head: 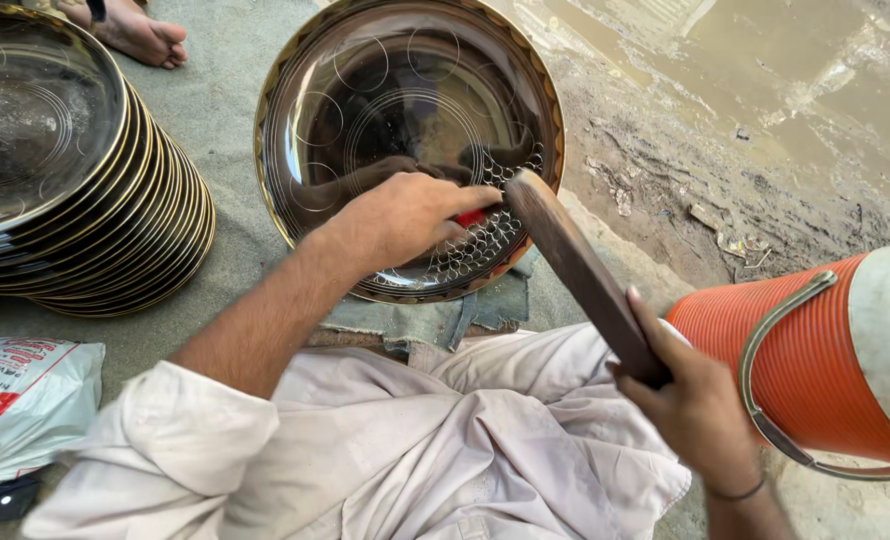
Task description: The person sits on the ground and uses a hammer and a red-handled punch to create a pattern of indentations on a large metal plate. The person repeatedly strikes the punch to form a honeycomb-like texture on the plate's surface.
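Dark wood: your right hand (700, 410) is clamped around the lower end of a wooden mallet (583, 275). Its long axis runs diagonally, from your grip at lower right up and left, and the far end points at the rim of the engraved metal tray (405, 70), where it sits over the patterned band.

Your left hand (410, 215) lies knuckles-up on the lower part of that tray, fingers closed together on a small red-handled tool (472, 217). Only a short red piece shows between the fingertips, so you cannot tell which way its tip points. It sits just beside the mallet's far end.

The tray lies face-up on the sandy ground, its near edge over a folded blue-grey cloth (445, 320). Circles are scribed across its middle, and a band of small overlapping rings fills the lower right.

To your left stands a stack of similar trays (115, 230) with gilt edges. An orange ribbed cooler (765, 360) with a metal handle lies just beside your right hand. A white printed bag (25, 400) lies at lower left. Another person's bare foot (140, 35) shows at the top left.
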